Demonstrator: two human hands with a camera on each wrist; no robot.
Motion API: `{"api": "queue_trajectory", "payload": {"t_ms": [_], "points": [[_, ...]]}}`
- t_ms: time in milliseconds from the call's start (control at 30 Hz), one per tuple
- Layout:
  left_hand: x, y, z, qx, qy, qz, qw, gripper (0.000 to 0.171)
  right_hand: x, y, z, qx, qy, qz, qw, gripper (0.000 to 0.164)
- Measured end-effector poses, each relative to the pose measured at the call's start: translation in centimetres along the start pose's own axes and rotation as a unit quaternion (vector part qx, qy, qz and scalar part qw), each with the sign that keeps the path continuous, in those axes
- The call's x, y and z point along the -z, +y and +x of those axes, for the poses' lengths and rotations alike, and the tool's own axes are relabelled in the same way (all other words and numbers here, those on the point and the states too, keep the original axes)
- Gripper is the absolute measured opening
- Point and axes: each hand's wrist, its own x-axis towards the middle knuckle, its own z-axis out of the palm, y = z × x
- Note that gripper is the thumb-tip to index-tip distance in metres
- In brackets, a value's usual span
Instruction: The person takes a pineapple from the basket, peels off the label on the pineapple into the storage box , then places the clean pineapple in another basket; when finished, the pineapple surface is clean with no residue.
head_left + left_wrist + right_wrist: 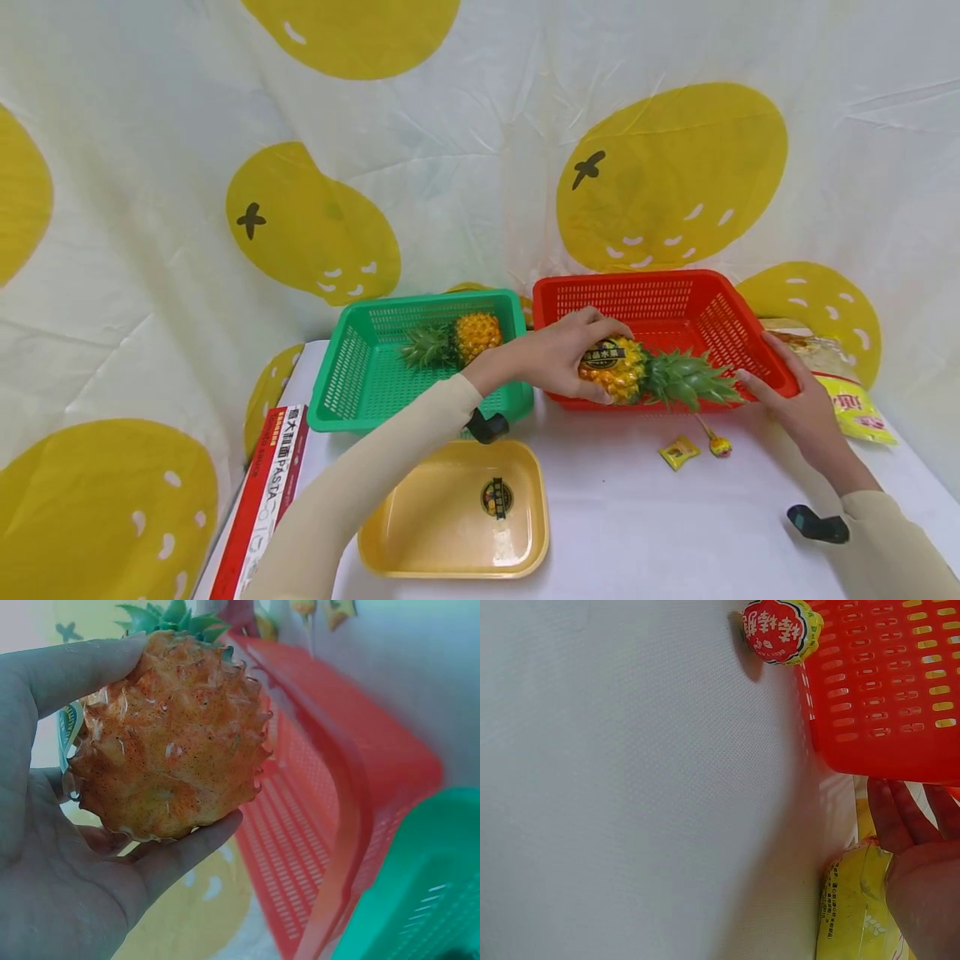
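Observation:
My left hand [558,354] grips a pineapple [622,371] by its body, thumb on one side and fingers on the other. Its green crown points right, and it lies across the front rim of the red basket [622,283] in the head view. A dark label shows on the fruit. Up close in the left wrist view, the pineapple's base [169,750] faces the camera. At the basket's right front corner, my right hand [806,412] holds the rim, with its fingers along the outer side. The right wrist view shows those fingers [900,814] against the basket wall; the thumb is out of sight there.
A green basket [330,392] holds another pineapple [477,333]. Before it sit a yellow tray [442,517] and, at left, a pasta box [262,492]. A lollipop [720,446] and yellow wrapped candy [678,452] lie before the red basket; a yellow bag [855,408] stands right.

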Motion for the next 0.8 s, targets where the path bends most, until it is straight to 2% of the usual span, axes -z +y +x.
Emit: {"api": "queue_trajectory", "payload": {"t_ms": [367, 800], "points": [[-0.4, 2.0, -1.4, -0.008, 0.008, -0.008, 0.9999, 0.078, 0.1, 0.1, 0.0, 0.013, -0.006, -0.005, 1.0, 0.08], [-2.2, 4.3, -2.9, -0.006, -0.021, -0.024, 0.9995, 0.078, 0.1, 0.1, -0.4, 0.016, -0.005, 0.0, 1.0, 0.081]]}}
